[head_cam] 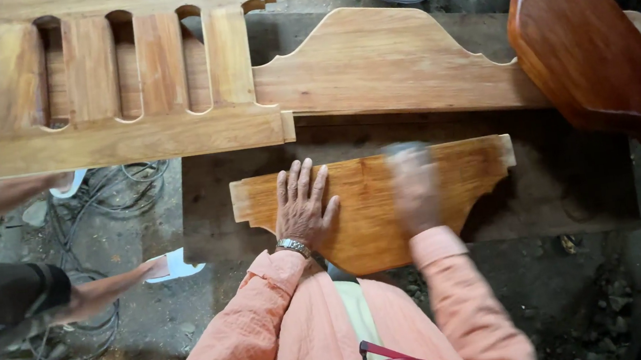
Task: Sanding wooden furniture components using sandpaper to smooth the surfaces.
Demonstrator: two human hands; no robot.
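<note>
I am in a dusty workshop with a grey dirt floor (153, 324), bending over a low dark workbench (576, 193). On it, right in front of me, lies a flat carved wooden panel (369, 191) with curvy cut-outs along its near edge. My left hand (303, 205) lies flat on the panel, fingers spread, pressing it down. My right hand (415, 186) is on the panel too, but it is so blurry that I cannot tell if it is flat or holding something like a cloth or sanding paper.

The panel looks yellow and shiny in the middle and paler at its 9 o'clock end, so I think the rubbing is partly done and that end is left.

At 12 o'clock a bigger bare wavy-topped board (387, 62) waits. At 10 o'clock is a slatted wooden frame (111, 75). At 2 o'clock a dark red polished piece (592, 48) looks finished. At 9 o'clock another person's arms (23, 291) reach in over tangled cables (94, 219).
</note>
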